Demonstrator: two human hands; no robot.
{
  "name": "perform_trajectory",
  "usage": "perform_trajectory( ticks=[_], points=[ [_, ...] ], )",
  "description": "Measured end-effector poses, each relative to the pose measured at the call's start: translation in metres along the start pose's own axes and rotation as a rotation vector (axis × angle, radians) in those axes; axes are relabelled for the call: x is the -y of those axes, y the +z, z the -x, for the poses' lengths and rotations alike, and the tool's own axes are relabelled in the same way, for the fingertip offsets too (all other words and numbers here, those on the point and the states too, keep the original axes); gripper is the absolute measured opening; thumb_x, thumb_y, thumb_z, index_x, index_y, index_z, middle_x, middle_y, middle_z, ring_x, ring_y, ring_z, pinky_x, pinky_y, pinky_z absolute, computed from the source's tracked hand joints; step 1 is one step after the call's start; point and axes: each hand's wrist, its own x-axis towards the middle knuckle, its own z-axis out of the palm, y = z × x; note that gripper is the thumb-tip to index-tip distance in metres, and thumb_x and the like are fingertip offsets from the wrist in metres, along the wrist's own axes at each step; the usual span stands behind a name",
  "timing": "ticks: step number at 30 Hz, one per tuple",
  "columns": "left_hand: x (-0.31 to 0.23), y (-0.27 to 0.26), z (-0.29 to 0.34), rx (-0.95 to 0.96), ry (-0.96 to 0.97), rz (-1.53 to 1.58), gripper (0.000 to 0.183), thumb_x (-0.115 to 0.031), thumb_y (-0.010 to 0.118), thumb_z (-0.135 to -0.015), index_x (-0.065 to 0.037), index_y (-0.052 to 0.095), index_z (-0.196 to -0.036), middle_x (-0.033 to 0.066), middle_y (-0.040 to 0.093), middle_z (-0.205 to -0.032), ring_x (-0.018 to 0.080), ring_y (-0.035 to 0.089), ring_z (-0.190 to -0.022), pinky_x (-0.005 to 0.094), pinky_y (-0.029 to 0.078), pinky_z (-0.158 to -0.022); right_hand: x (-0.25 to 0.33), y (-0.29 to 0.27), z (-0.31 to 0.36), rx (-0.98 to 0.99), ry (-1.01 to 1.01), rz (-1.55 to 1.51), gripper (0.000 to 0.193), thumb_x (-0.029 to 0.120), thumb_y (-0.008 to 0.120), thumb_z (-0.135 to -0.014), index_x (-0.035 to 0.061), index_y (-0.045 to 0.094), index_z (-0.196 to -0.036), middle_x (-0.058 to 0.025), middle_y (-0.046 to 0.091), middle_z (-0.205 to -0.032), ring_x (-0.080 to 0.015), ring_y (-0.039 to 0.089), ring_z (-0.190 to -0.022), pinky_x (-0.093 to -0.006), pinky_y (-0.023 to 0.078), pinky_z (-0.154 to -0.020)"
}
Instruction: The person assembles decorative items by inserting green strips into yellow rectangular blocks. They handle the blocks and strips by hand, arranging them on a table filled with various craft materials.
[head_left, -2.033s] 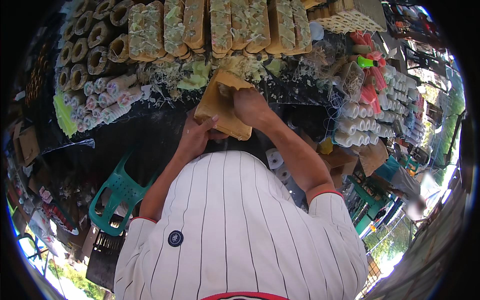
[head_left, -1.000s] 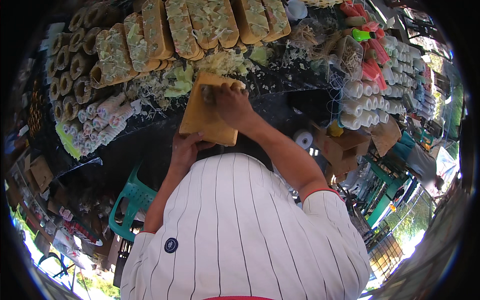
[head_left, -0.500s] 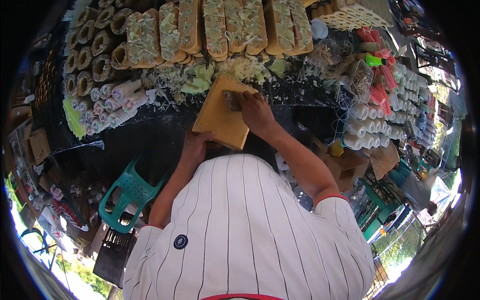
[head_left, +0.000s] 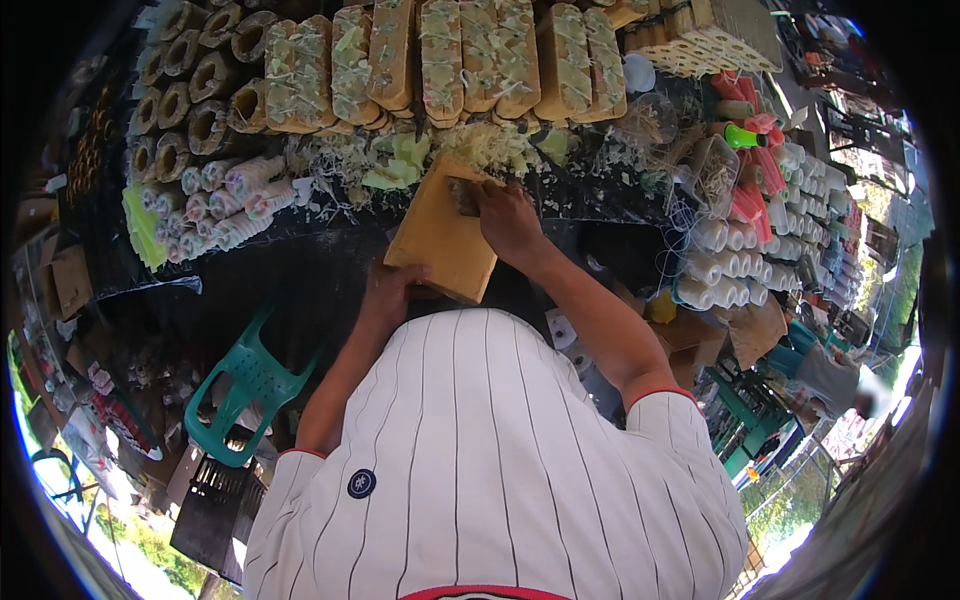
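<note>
A flat, yellow-brown rectangular block [head_left: 436,243] is tilted in front of my chest, its far end by the table's near edge. My left hand [head_left: 396,288] grips its lower left corner, thumb on top and fingers underneath. In my right hand [head_left: 508,220] is a small flat scraper [head_left: 463,197], dull grey-brown, pressed to the upper part of the block's face; its exact kind is hard to make out. Pale shavings [head_left: 480,147] lie heaped just beyond the block, beside a crumpled light-green scrap [head_left: 402,160].
Brown blocks topped with pale green scraps [head_left: 440,65] line the table's far side. Hollow brown tubes [head_left: 208,128] and wrapped rolls [head_left: 230,205] stand left; white rolls [head_left: 712,262] and a clear tub [head_left: 714,160] are right. A green plastic chair [head_left: 245,390] is lower left.
The view has shifted slightly. Both hands keep their hold, and the scraper stays on nearly the same spot of the block's face.
</note>
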Motion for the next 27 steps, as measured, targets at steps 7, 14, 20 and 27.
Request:
perform_trajectory(
  ticks=[7,14,20,27],
  points=[
    [-0.008,0.007,0.009,-0.046,-0.051,0.055,0.06,-0.008,0.081,-0.083,0.005,0.061,-0.137,0.0149,0.073,-0.12,0.0257,0.074,-0.106,0.0389,0.062,-0.091,0.027,0.0,-0.006,-0.019,-0.013,0.008,0.04,0.006,0.064,-0.091,0.0002,0.061,-0.13,-0.0199,0.068,-0.118,-0.0444,0.068,-0.11,-0.0535,0.061,-0.088],
    [-0.015,0.018,0.001,-0.145,0.009,-0.036,0.053,-0.01,0.084,-0.082,0.003,0.066,-0.13,0.0143,0.076,-0.115,0.0206,0.075,-0.096,0.0351,0.061,-0.082,0.041,-0.035,0.01,-0.021,-0.05,-0.041,0.037,0.011,0.067,-0.092,-0.0002,0.064,-0.127,-0.0219,0.068,-0.12,-0.0455,0.07,-0.103,-0.0552,0.062,-0.087],
    [-0.071,0.058,0.022,-0.11,0.434,-0.779,0.047,-0.014,0.08,-0.079,0.005,0.069,-0.121,0.0183,0.078,-0.092,0.0227,0.077,-0.084,0.0361,0.06,-0.076,0.064,-0.092,0.02,-0.117,0.074,-0.041,0.052,0.001,0.064,-0.087,0.0016,0.063,-0.139,-0.0214,0.074,-0.116,-0.0422,0.074,-0.098,-0.0481,0.062,-0.084],
    [-0.114,0.067,0.039,0.072,0.606,-1.21,0.055,-0.009,0.083,-0.074,0.005,0.067,-0.125,0.0244,0.076,-0.094,0.0401,0.077,-0.087,0.0424,0.062,-0.076,0.096,-0.141,0.084,-0.204,-0.194,-0.082,0.05,0.005,0.063,-0.09,0.0025,0.065,-0.14,-0.0218,0.069,-0.125,-0.0453,0.071,-0.105,-0.0498,0.064,-0.077]
  ],
)
